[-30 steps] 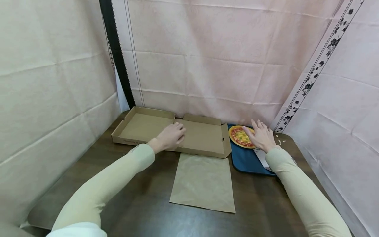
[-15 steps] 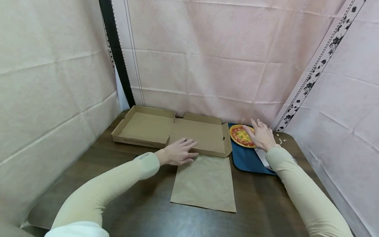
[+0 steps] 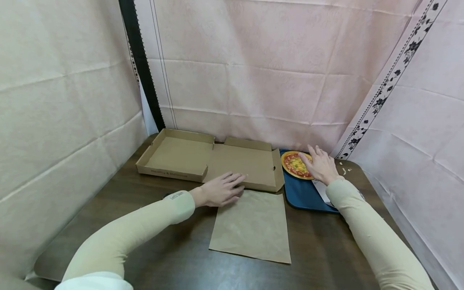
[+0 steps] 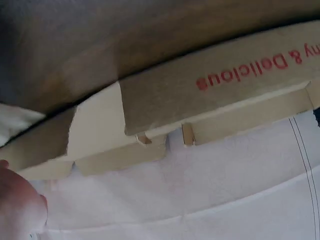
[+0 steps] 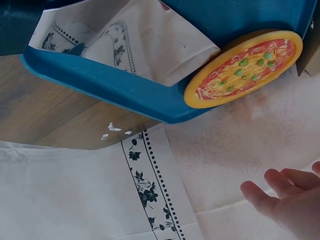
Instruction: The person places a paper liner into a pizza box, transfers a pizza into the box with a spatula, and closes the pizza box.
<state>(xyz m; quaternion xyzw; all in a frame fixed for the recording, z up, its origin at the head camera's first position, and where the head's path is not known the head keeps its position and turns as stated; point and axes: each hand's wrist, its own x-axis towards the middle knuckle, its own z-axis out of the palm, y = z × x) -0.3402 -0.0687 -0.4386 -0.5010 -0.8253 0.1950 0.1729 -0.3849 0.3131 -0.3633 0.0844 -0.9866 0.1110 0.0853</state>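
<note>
My left hand (image 3: pixel 222 190) lies palm down with fingers extended, over the near edge of the open cardboard pizza box (image 3: pixel 177 157) and the top left corner of a flat brown paper sheet (image 3: pixel 251 227). Part of it shows at the lower left in the left wrist view. To the right, my right hand (image 3: pixel 320 165) is raised over a blue tray (image 3: pixel 306 197), its fingers spread and holding nothing. On that tray are a toy-like pizza (image 5: pixel 242 70) with a yellow rim and a broad, mirror-like metal blade (image 5: pixel 150 45), partly hidden under my right wrist in the head view.
The box lid (image 3: pixel 241 163) is folded flat to the right, its side flap against the tray. Small white scraps (image 5: pixel 115 128) lie on the dark wooden table (image 3: pixel 163 249) by the tray. Pale cloth curtains (image 3: pixel 253 80) surround the table's back and sides.
My left hand has come down from over the box's middle to its near edge, its fingers straightening out. The paper sheet has shifted slightly towards me. My right hand stays almost still.
</note>
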